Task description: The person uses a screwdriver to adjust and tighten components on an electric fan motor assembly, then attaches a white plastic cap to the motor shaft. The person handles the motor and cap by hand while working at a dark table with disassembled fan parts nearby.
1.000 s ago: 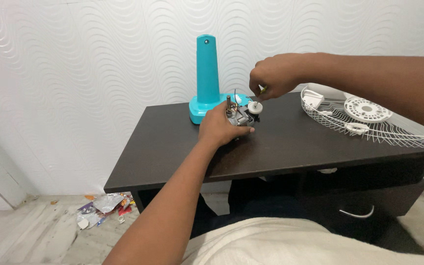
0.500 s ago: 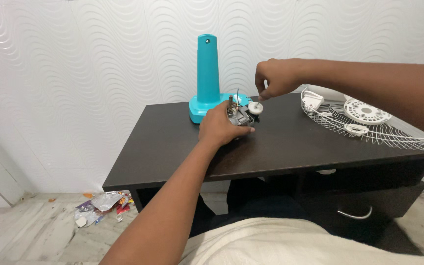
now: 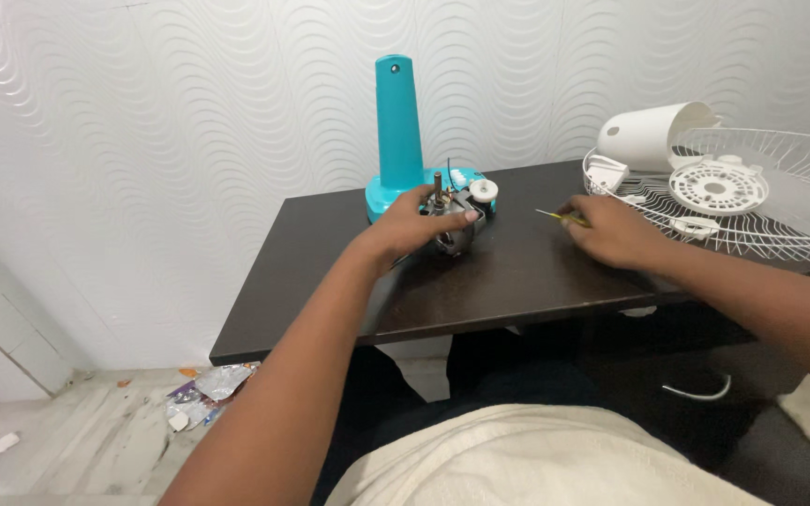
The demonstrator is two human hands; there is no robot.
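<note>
My left hand point(image 3: 416, 222) grips a small metal fan motor point(image 3: 452, 221) standing on the dark table point(image 3: 517, 272); its shaft points up. A white knob point(image 3: 484, 190) lies just behind the motor. My right hand point(image 3: 611, 230) rests on the table to the right, its fingers closed on a thin yellow-handled screwdriver point(image 3: 558, 217) whose tip points left toward the motor. A teal fan stand point(image 3: 397, 136) rises behind the motor, against the wall.
A white wire fan grille point(image 3: 780, 201) with a round white hub point(image 3: 716, 184) lies at the table's right end, with a white motor cover point(image 3: 653, 134) behind it. Scraps of litter point(image 3: 201, 392) lie on the floor at the lower left. Pale cloth point(image 3: 527, 459) covers my lap.
My right hand has come down from above the motor and moved right onto the table, holding the screwdriver. The left hand stays on the motor. The view has shifted left.
</note>
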